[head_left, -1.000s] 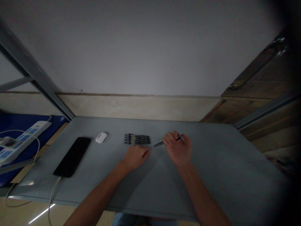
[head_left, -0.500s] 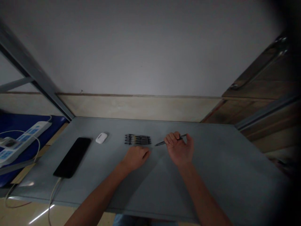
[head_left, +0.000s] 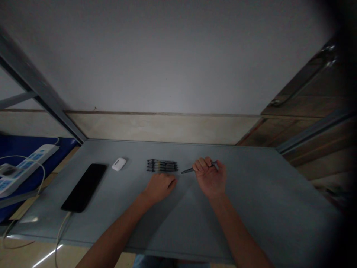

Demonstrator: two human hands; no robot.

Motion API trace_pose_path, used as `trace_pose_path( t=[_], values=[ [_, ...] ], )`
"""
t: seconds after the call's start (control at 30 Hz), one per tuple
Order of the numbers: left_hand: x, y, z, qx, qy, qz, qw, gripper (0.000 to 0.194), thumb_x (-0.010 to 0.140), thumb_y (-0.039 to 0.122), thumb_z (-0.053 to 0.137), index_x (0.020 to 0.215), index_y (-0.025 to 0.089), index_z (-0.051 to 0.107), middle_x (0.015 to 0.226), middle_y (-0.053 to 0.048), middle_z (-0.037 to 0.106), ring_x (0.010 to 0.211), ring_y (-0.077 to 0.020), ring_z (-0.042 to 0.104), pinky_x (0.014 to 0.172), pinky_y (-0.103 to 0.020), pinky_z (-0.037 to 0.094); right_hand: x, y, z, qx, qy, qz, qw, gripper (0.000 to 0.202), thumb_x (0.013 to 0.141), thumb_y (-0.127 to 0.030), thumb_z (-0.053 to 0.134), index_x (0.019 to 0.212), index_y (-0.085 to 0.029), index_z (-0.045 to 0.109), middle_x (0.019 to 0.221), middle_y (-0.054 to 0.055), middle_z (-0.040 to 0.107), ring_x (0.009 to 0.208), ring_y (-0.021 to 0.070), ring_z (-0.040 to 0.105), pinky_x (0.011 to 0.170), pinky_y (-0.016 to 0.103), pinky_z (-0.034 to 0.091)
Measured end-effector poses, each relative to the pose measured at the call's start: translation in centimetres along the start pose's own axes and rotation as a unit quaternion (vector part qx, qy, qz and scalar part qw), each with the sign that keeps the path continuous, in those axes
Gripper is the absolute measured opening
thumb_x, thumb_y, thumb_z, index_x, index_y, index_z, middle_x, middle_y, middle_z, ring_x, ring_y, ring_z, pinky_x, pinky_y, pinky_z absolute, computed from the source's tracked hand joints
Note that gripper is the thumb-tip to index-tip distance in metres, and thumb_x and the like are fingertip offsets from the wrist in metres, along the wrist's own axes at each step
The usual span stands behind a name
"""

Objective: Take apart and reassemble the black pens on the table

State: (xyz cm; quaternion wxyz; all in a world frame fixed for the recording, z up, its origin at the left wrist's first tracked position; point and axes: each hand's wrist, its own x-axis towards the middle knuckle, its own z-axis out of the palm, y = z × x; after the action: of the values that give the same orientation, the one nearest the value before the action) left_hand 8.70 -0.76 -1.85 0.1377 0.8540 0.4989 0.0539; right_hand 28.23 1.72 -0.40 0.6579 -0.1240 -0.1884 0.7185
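A slim dark pen (head_left: 187, 171) lies across my right hand (head_left: 210, 178), which is turned palm up. My fingers curl over its middle, and the thumb now rests near its far end. The pen's tip points left toward a row of several similar dark pens (head_left: 162, 166) lying side by side on the grey table (head_left: 178, 227). Just in front of that row, my left hand (head_left: 160, 186) rests on the tabletop, back upward. Its fingers are curled into a loose fist and partly hidden under it, with nothing visible in them.
A white earbud case (head_left: 119, 164) lies left of the pen row. Farther left is a black phone (head_left: 84, 188) with a white cable (head_left: 59, 234) running off the front edge. A white power strip (head_left: 28, 169) sits on a blue surface beside the table. A wall (head_left: 167, 128) borders the back.
My right thumb has bent in toward the pen's upper end, and less of that end shows. The left hand has stayed in place. The whole view has shifted slightly.
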Motion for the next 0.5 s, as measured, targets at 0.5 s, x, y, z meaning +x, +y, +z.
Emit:
trace_pose_path(
  t=[0.5],
  values=[
    [-0.05,0.0,0.04,0.004,0.002,0.007,1.0,0.041,0.098,0.038,0.029,0.092,0.02,0.066,0.089,-0.008,0.07,0.083,-0.0225,0.066,0.072,-0.032,0.049,-0.17,0.08,0.39,-0.009,0.004,0.0,1.0,0.036,0.082,-0.038,0.053,0.063,-0.021,0.028,0.058,-0.004,0.026,0.053,0.0139,0.033,0.052,0.031,0.035]
  ],
)
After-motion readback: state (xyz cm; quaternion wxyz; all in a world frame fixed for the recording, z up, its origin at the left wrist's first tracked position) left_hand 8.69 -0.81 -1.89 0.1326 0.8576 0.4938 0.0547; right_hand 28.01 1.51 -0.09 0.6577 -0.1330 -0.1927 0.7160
